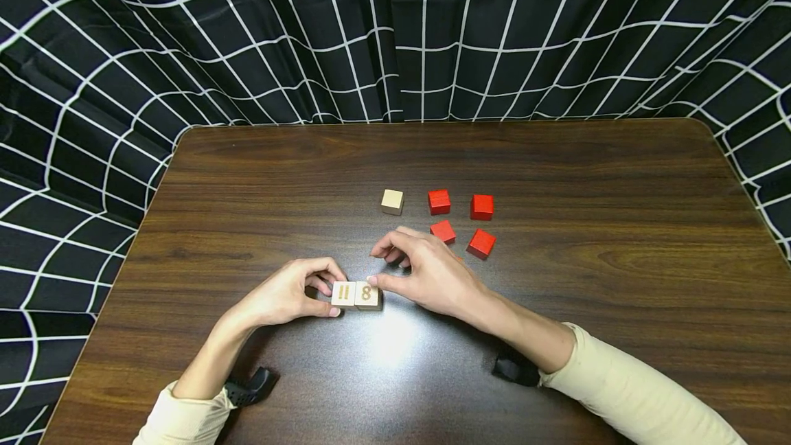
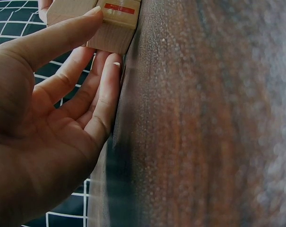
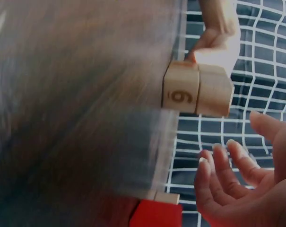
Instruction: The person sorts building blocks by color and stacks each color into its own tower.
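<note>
Two wooden number cubes sit side by side near the table's middle in the head view, one marked with a double bar (image 1: 343,295) on top, the other with an 8 (image 1: 367,294). My left hand (image 1: 284,297) holds the left side between thumb and fingers. From the wrists, the cubes stand two high: a cube with a red bar (image 2: 112,38) lies under a plain face, and a cube marked 6 (image 3: 180,90) sits below another plain face (image 3: 214,92). Fingers loosely bent, my right hand (image 1: 432,273) is just right of the stack, apart from it in the right wrist view.
Behind my right hand are several red cubes (image 1: 482,207) and one plain wooden cube (image 1: 392,202). A bit of orange shows beside that hand, mostly hidden. The brown table (image 1: 587,225) meets a black gridded curtain (image 1: 494,33) at its back edge.
</note>
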The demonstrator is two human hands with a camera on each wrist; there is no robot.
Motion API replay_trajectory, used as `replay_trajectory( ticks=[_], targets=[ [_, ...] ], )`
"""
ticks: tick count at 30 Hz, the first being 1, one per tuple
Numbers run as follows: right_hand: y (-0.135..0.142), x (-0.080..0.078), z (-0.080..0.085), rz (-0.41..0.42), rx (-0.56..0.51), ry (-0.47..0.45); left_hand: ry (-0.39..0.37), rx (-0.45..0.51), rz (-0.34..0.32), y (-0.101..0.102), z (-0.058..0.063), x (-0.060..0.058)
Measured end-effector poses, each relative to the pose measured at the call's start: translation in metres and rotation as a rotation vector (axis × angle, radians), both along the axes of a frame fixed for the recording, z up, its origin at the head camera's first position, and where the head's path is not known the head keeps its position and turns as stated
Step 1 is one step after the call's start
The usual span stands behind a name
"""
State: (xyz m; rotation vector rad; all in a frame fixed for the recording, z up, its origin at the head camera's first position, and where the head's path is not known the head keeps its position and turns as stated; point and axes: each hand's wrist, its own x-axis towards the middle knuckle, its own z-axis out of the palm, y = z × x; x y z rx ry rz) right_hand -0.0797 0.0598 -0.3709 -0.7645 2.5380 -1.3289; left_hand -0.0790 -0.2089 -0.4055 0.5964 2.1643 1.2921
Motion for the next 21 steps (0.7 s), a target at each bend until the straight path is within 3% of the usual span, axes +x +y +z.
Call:
replay_trajectory(
  ticks=[21],
  targets=[
    [0.012,-0.037,-0.008,-0.111,-0.035,0.074,-0.006,-0.009,0.007,0.000,-0.001,0.000]
  ],
)
